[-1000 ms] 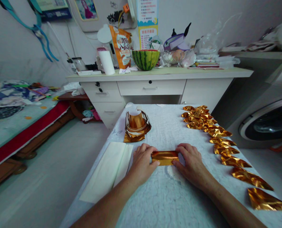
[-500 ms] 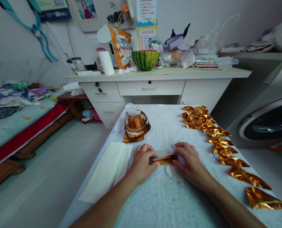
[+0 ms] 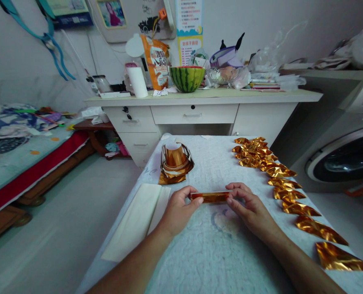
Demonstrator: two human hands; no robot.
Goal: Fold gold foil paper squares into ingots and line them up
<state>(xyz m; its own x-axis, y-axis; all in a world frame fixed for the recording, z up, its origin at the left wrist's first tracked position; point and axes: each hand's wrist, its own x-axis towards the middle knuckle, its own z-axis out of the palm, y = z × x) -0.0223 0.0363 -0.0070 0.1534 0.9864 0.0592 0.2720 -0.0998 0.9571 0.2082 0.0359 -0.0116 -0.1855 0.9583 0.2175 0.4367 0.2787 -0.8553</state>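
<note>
Between my two hands a folded strip of gold foil paper (image 3: 214,197) is stretched level just above the cloth-covered table (image 3: 199,253), with a thin pale edge along its top. My left hand (image 3: 183,206) pinches its left end between thumb and fingers. At the other end, my right hand (image 3: 244,206) grips it the same way. Beyond my left hand stands a curled stack of gold foil sheets (image 3: 175,161). Left of that hand lie flat white paper sheets (image 3: 135,218). Several twisted gold foil pieces (image 3: 287,194) run down the table's right side.
Behind the table is a white desk (image 3: 196,113) bearing a cut watermelon (image 3: 187,78), an orange pouch (image 3: 156,63) and plastic bags. A washing machine (image 3: 346,134) stands at right. A bed (image 3: 31,167) is at left.
The foil strip went from a partly opened fold, low on the table, to a narrow flat band. Both hands lifted it slightly and moved a little away from me.
</note>
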